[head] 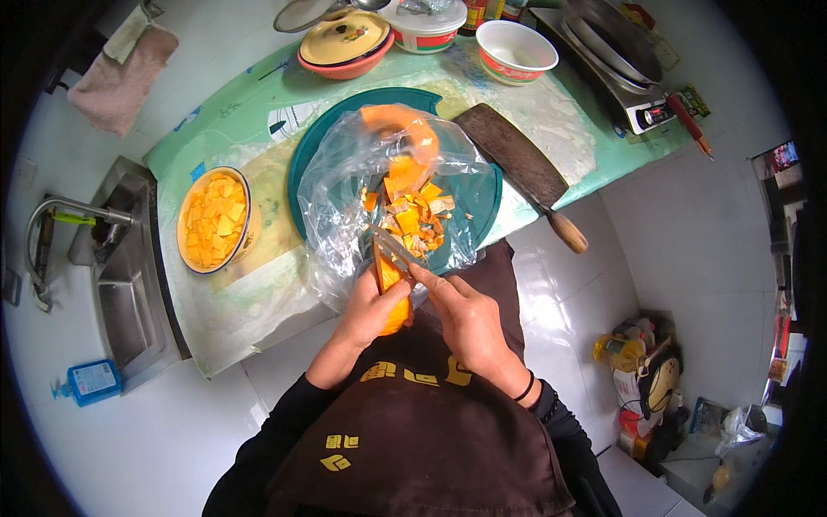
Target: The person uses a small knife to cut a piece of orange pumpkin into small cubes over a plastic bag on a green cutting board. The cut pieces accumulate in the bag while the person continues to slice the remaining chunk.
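Observation:
My left hand (371,307) grips a wedge of orange pumpkin (395,313) in front of my apron, at the table's near edge. In my right hand (468,316) is a small knife or peeler (393,245), its metal blade lying against the upper part of the wedge. Just beyond, a clear plastic bag (329,187) is spread over a dark green cutting board (300,161). Pumpkin peelings and scraps (413,220) are heaped on the bag. A larger curved piece of pumpkin (420,132) sits farther back, seen partly through the plastic.
A cleaver (517,155) rests at the board's right, its wooden handle (568,232) overhanging the table edge. At left stands an enamel bowl of pumpkin pieces (216,216), near a sink (132,304). Behind are a lidded pot (345,39), a white bowl (517,52) and a cooker with a pan (614,45).

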A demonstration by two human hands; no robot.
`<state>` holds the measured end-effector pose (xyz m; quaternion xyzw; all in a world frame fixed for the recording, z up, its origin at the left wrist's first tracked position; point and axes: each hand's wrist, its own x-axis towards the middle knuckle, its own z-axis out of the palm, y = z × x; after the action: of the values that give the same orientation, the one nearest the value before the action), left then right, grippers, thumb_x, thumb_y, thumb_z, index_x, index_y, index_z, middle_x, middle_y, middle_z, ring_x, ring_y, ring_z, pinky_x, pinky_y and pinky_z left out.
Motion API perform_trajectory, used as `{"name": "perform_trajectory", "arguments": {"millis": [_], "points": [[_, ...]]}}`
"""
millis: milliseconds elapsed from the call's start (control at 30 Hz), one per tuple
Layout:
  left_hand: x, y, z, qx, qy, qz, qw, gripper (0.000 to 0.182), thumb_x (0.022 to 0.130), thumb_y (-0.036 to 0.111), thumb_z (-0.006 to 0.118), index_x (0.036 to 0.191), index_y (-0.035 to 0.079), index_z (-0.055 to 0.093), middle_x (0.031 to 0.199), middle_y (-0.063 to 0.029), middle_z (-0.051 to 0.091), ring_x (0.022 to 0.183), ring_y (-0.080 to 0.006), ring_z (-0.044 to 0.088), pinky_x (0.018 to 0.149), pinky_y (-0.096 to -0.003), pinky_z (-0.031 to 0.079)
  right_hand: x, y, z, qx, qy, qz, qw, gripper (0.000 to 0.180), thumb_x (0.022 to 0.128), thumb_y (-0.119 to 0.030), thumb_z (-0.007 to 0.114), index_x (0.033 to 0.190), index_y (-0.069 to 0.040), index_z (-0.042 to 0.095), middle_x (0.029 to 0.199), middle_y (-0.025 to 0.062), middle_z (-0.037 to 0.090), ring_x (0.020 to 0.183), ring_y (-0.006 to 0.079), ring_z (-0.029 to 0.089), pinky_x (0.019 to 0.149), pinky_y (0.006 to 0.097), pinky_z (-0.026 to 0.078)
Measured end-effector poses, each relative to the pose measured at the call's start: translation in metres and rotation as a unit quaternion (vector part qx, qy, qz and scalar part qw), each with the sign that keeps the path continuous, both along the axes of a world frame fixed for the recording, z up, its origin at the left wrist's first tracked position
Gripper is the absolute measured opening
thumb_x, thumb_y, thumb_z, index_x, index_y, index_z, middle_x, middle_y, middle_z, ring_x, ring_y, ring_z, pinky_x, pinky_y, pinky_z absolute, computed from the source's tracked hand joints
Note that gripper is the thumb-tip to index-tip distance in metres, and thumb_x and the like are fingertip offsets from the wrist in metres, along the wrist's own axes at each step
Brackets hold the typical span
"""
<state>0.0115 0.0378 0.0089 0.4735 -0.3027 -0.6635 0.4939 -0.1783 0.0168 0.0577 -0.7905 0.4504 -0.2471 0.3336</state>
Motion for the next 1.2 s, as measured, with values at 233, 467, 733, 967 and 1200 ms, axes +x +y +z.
{"name": "perform_trajectory", "arguments": {"millis": [233,467,733,967,1200], "points": [[-0.003,0.000,0.000,-0.001,0.012,0.011,1.000,0.028,0.100,0.008,0.067,0.123,0.002,0.054,0.093,-0.0063,0.064,0.064,-0.0154,0.065,0.054,-0.0303,0.055,0.000,-0.003,0.000,-0.044,-0.002,-0.002,0.999,0.049,0.095,-0.007,0.068,0.142,-0.021,0.064,0.081,0.0103,0.063,0.068,0.0330,0.066,0.059,0.0428,0.053],[-0.006,0.000,0.002,0.006,0.000,0.021,1.000,0.030,0.098,0.007,0.068,0.123,0.002,0.053,0.093,-0.0061,0.064,0.063,-0.0150,0.065,0.053,-0.0299,0.053,0.003,-0.007,0.009,-0.067,-0.008,-0.074,0.995,0.044,0.094,-0.007,0.070,0.136,-0.020,0.068,0.079,0.0091,0.063,0.067,0.0327,0.066,0.058,0.0428,0.053],[-0.004,-0.001,0.000,0.003,-0.017,0.005,1.000,0.028,0.097,0.008,0.069,0.120,0.002,0.053,0.089,-0.0054,0.063,0.061,-0.0146,0.064,0.052,-0.0297,0.053,0.000,-0.011,0.017,-0.028,0.043,0.015,0.999,0.041,0.093,-0.006,0.071,0.131,-0.019,0.073,0.084,0.0106,0.067,0.071,0.0334,0.068,0.063,0.0393,0.055],[-0.001,-0.002,0.002,0.016,-0.063,-0.042,0.997,0.033,0.098,0.006,0.065,0.128,0.005,0.050,0.094,-0.0055,0.063,0.065,-0.0168,0.065,0.055,-0.0312,0.055,0.002,-0.018,0.013,-0.032,0.075,-0.004,0.997,0.038,0.092,-0.006,0.069,0.128,-0.020,0.074,0.080,0.0110,0.067,0.071,0.0328,0.068,0.063,0.0406,0.054],[0.001,-0.004,0.005,0.038,-0.042,-0.033,0.998,0.035,0.098,0.007,0.066,0.128,0.003,0.050,0.092,-0.0058,0.064,0.062,-0.0153,0.065,0.053,-0.0309,0.055,0.006,-0.026,0.004,-0.045,0.060,0.013,0.997,0.049,0.085,-0.001,0.065,0.129,-0.020,0.072,0.077,0.0118,0.063,0.068,0.0354,0.067,0.059,0.0443,0.052]]}}
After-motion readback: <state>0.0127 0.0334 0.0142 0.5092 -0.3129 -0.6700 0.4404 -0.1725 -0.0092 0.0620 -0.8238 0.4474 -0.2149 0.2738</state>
